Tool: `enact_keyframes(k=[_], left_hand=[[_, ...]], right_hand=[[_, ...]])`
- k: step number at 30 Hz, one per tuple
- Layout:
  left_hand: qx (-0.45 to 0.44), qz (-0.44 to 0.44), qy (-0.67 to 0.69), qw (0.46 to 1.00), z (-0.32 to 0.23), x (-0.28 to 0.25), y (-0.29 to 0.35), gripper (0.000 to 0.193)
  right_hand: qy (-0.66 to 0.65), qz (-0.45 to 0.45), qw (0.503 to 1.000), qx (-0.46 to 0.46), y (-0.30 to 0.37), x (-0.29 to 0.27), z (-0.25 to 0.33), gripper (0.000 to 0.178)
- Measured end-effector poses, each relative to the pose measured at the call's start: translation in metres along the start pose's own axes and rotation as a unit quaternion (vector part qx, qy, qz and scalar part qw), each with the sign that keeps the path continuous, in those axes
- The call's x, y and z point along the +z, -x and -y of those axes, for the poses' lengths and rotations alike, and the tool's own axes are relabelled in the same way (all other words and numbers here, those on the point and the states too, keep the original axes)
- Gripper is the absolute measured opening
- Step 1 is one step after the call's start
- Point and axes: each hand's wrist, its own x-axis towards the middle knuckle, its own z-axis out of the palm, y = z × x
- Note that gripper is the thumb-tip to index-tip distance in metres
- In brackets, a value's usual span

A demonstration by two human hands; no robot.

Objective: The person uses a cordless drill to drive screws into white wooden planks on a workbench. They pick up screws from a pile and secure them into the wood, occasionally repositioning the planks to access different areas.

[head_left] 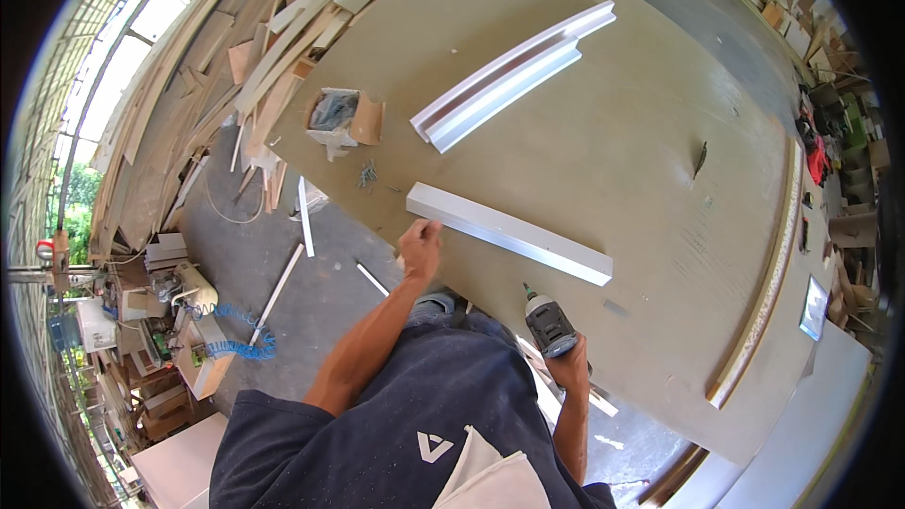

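My right hand [570,366] is wrapped round the grip of a cordless drill [551,324] at the table's near edge. The drill's bit points away from me, toward the long white bar [514,238] lying slantwise on the table. Close to the bar's left end is my left hand [420,250], its fingers curled together; whatever they hold, if anything, is too small to make out. Loose screws [367,174] lie in a small heap beyond that hand. Beside the heap stands an open cardboard box [337,118] with a dark plastic bag inside.
Pale angled profiles [514,75] lie farther back on the brown tabletop [650,170]. A long curved strip [762,287] and a tablet [813,308] are at the right. Stacked boards [203,66] fill the far left. A blue coiled hose [247,347] hangs at the left.
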Motion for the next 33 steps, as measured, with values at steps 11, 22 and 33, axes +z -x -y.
enact_keyframes(k=[11, 22, 33], left_hand=[[-0.097, -0.184, 0.088, 0.974, 0.086, -0.137, -0.116, 0.032], [-0.211, -0.137, 0.052, 0.967, 0.055, -0.201, -0.324, 0.061], [0.366, 0.346, -0.208, 0.839, 0.052, -0.206, -0.260, 0.057]], right_hand=[[-0.114, 0.014, 0.987, -0.109, -0.072, 0.070, 0.084, 0.022], [-0.186, -0.073, 0.968, -0.149, -0.168, 0.192, 0.240, 0.025], [-0.287, -0.199, 0.928, -0.128, -0.214, 0.268, 0.258, 0.050]])
